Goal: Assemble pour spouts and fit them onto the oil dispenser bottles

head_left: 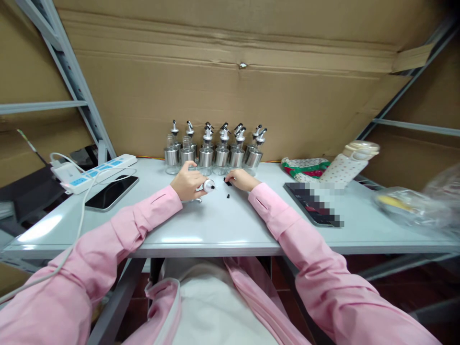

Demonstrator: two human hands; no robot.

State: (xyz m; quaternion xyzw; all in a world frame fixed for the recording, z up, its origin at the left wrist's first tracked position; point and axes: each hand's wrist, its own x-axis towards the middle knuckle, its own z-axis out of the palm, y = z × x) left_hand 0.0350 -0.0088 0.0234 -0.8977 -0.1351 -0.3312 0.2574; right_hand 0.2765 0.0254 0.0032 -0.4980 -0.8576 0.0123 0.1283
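My left hand (187,183) is closed around a silver bottle pourer (209,186), whose round end with a dark centre faces right. Under that hand, a small shiny metal part (197,200) rests on the table. My right hand (241,179) is lowered to the tabletop, its fingertips pinched at small black pieces (227,182); the fingers partly cover them. Another small black piece (228,196) lies just in front. Behind both hands stand several glass bottles with steel sleeves (221,157). Most carry pourers; two front-left ones, including this bottle (171,155), have bare glass necks.
On the left of the table (223,230) are a phone (112,192) and a power strip (100,172) with a white cable. To the right lie a dark tablet-like device (311,203), a patterned tumbler (350,165), a colourful bag (302,166) and a plastic-wrapped bundle (406,206). Cardboard (230,96) backs the table.
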